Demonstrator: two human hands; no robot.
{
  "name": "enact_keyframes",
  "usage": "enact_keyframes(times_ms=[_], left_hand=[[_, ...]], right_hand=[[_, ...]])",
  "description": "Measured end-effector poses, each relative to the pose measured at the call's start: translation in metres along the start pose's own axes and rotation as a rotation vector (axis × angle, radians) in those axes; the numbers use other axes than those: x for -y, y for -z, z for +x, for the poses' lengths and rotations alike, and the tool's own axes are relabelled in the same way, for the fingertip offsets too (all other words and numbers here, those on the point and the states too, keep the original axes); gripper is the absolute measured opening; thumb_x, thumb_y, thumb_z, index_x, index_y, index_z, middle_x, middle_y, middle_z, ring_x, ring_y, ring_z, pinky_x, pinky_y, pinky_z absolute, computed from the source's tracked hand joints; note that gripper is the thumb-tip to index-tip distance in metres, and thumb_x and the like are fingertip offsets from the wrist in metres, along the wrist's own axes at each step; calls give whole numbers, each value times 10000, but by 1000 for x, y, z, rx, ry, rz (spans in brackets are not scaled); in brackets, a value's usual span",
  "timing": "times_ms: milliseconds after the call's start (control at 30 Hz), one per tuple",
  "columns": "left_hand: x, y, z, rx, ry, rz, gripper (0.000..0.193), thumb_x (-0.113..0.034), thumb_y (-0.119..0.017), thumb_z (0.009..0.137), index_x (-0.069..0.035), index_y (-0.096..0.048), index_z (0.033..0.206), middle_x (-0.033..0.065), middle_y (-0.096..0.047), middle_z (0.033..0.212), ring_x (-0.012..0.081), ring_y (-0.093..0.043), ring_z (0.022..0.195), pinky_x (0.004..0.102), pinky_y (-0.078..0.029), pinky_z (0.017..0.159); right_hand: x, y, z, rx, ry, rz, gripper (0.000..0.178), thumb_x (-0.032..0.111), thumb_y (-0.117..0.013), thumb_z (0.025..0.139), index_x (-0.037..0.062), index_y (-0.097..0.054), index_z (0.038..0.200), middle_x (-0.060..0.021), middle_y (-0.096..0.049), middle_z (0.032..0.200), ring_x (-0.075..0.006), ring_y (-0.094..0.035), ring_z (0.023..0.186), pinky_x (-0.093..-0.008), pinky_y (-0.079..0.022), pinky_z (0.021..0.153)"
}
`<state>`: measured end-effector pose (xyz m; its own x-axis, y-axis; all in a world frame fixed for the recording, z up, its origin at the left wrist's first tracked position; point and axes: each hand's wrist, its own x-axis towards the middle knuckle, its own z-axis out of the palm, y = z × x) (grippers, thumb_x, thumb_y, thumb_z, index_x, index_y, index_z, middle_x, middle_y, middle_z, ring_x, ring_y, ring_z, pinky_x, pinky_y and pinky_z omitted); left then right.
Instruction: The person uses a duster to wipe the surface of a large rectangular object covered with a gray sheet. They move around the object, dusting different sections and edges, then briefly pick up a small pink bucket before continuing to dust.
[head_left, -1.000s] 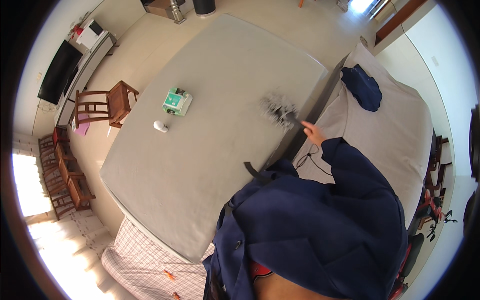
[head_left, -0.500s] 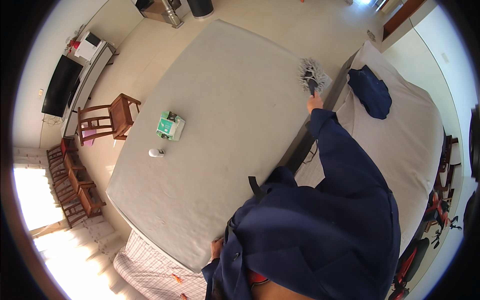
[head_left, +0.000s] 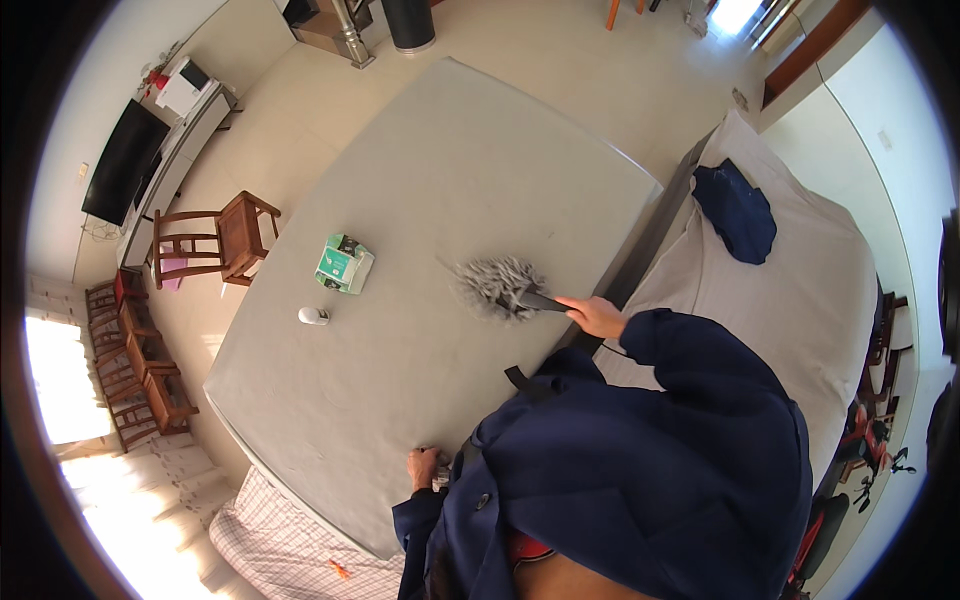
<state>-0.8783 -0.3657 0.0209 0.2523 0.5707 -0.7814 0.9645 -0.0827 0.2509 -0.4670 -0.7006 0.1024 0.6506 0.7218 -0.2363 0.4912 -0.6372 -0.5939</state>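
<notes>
My right hand [head_left: 597, 316] is closed round the dark handle of a grey fluffy duster [head_left: 500, 287]. The duster's head lies over the middle of a wide table [head_left: 430, 160] with a smooth grey cover. Close to my body, my left hand [head_left: 422, 467] rests at the table's near part with curled fingers; a small greyish thing shows beside it, and I cannot make out what it is. To the left of the duster stand a green and white tissue pack [head_left: 345, 264] and a small white rounded container [head_left: 313, 316].
On my right is a sofa [head_left: 800, 300] under a pale cover, with a dark blue cloth [head_left: 735, 210] on it. A wooden chair [head_left: 240, 238] stands past the table's left edge. Checked fabric [head_left: 290, 540] lies below the near left corner. A black cylinder [head_left: 408, 25] stands beyond the far end.
My right hand has drawn the duster from the table's far right edge back to its middle. My left hand has shifted slightly left and further onto the table.
</notes>
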Motion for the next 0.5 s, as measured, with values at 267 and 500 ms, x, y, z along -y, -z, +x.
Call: enact_keyframes(times_ms=[267,500], left_hand=[[-17,0,-12,-121,-48,174,323,-236,-556,680,41,-672,798,240,-645,851,379,-624,856,430,-478,758],[-11,2,-11,-103,-77,186,336,-258,-576,676,38,-669,808,240,-643,854,383,-623,855,439,-483,746]], right_hand=[[-82,38,33,-583,-303,-89,317,182,-499,883,78,-550,1178,-226,-612,965,-406,-585,847,-463,-472,732],[-33,-28,159,-668,-426,16,374,208,-448,879,54,-485,1217,-221,-611,995,-404,-572,915,-481,-448,789]])
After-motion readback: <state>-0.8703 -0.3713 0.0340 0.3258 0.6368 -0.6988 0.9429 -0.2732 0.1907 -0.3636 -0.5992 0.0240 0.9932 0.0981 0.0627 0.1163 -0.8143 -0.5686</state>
